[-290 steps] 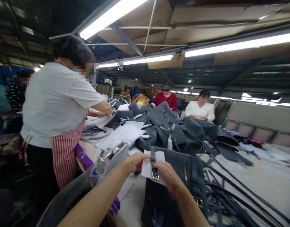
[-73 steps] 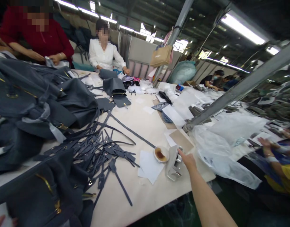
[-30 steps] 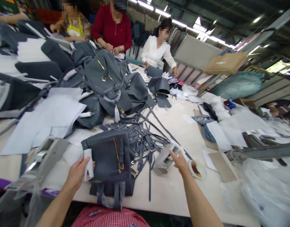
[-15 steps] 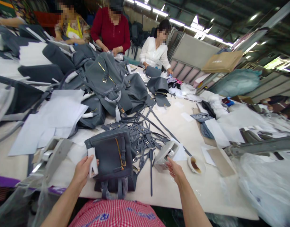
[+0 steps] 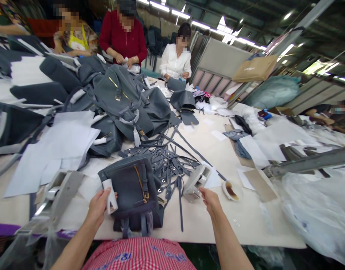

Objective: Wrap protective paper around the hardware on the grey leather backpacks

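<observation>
A dark grey backpack (image 5: 127,187) with gold zips and a buckle lies on the table before me. My left hand (image 5: 98,205) grips a white-wrapped piece (image 5: 109,197) at its left side; whether that piece is a bag strap or handle I cannot tell. At the front of a grey tape dispenser (image 5: 197,183), my right hand (image 5: 211,199) has thumb and fingers pinched together. What lies between those fingertips is too small to make out. Loose dark straps (image 5: 171,161) with metal fittings are heaped just beyond the backpack.
Many dark bags (image 5: 113,93) are piled at the back left, near white paper sheets (image 5: 62,144). A second grey dispenser (image 5: 58,198) stands left. A small white dish (image 5: 230,190) with brown contents sits right, before a metal bar (image 5: 307,167). Several people work across the table.
The fingers of my right hand have closed into a pinch at the dispenser. My left hand keeps its grip on the white-wrapped piece. The view has shifted slightly right.
</observation>
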The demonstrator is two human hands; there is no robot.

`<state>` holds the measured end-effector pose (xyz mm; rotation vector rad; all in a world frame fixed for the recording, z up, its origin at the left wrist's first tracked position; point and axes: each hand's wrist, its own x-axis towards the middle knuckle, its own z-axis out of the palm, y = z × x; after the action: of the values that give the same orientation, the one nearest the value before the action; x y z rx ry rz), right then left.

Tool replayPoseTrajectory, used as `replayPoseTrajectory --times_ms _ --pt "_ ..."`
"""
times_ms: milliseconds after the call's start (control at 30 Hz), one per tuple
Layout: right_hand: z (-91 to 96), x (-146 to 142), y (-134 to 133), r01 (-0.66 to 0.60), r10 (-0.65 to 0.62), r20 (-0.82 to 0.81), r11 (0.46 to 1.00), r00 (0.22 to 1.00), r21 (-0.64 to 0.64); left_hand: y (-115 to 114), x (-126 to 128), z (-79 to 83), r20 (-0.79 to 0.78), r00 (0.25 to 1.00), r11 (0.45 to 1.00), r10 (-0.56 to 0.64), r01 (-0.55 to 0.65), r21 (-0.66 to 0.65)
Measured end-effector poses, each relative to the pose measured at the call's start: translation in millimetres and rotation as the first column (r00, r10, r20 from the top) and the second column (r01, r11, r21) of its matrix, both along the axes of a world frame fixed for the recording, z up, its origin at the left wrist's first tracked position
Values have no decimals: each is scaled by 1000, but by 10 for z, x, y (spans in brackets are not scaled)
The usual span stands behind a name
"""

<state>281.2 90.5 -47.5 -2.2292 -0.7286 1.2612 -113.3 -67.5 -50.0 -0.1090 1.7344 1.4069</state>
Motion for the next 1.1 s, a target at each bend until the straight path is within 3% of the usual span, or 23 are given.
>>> replayPoseTrajectory --times_ms 100,233,333,400,500,533,567,667,700,767,833,900,1000,1100 --pt "-6 -37 -213 35 -35 -26 999 999 6 -1 -8 -31 12 1000 1000 0 0 12" --pt "-156 -236 -709 55 -60 -64 996 996 -77 6 -6 -71 -8 1000 999 -4 4 31" --pt "-257 -428 -1080 -18 0 -100 984 995 -176 -32 28 -58 -59 998 998 -38 41 43" --pt "-191 -560 -1201 -135 100 -169 968 981 -212 -71 59 -52 -84 996 998 -37 42 56" --pt "207 -903 -1084 -395 340 -355 914 871 -95 -105 87 -93 -126 992 996 -14 25 82" --pt "401 -1090 -990 -534 488 -463 844 739 37 -112 91 -117 -142 990 996 -6 19 84" --pt "604 -1318 -891 -661 613 -541 738 576 134 -120 95 -143 -159 987 997 1 12 82" --pt "1075 -2146 -659 -887 786 -608 355 112 296 -153 124 -202 -216 976 997 18 0 79" --pt "1138 -2424 -615 -917 808 -589 240 6 319 -166 136 -211 -240 971 997 22 -3 79" --pt "1104 -2901 -565 -957 858 -505 60 -96 282 -189 158 -215 -290 957 997 28 -6 75" --pt "926 -3229 -539 -973 878 -455 -46 -148 228 -207 170 -201 -340 940 998 29 -6 68" --pt "722 -3413 -516 -979 892 -418 -109 -172 172 -225 178 -174 -386 922 998 27 -5 58" --pt "534 -3512 -481 -985 922 -347 -151 -171 85 -261 200 -118 -438 899 999 18 -4 33" --pt "505 -3527 -467 -988 946 -285 -155 -154 20 -305 227 -54 -475 880 1000 -3 8 9"
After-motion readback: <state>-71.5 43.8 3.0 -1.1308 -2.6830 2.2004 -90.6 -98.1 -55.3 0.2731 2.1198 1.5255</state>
